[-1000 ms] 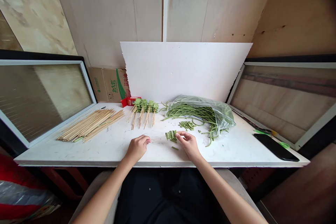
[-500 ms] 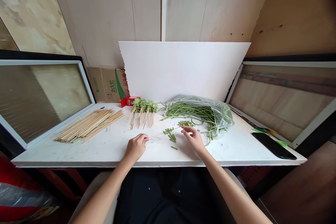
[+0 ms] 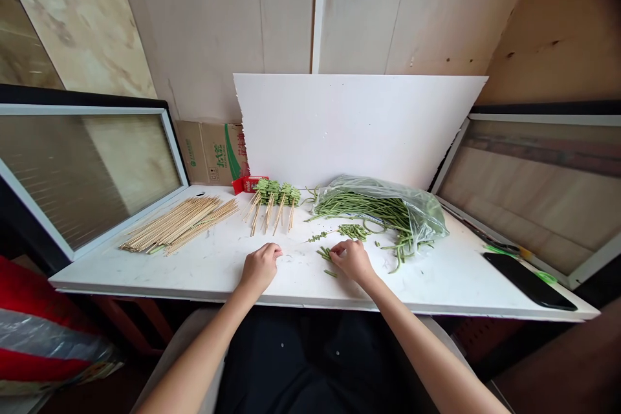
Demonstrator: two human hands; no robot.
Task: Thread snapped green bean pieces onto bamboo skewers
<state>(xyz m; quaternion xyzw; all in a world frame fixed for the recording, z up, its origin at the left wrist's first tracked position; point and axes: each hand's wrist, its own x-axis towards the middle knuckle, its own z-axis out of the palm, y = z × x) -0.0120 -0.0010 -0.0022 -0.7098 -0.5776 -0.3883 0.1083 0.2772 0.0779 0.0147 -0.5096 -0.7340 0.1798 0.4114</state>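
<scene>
flanking open tabletop (image 3: 299,279), hands (image 3: 261,266) near front edge (image 3: 310,302), right fingertips (image 3: 334,255) at bean pieces (image 3: 324,251)

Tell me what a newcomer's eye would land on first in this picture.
Probably the clear plastic bag full of long green beans, at the back of the white table, right of centre. Next, the broad bundle of thin wooden sticks at the table's left. Between them, near the back, green pieces sit bunched on skewers.
</scene>
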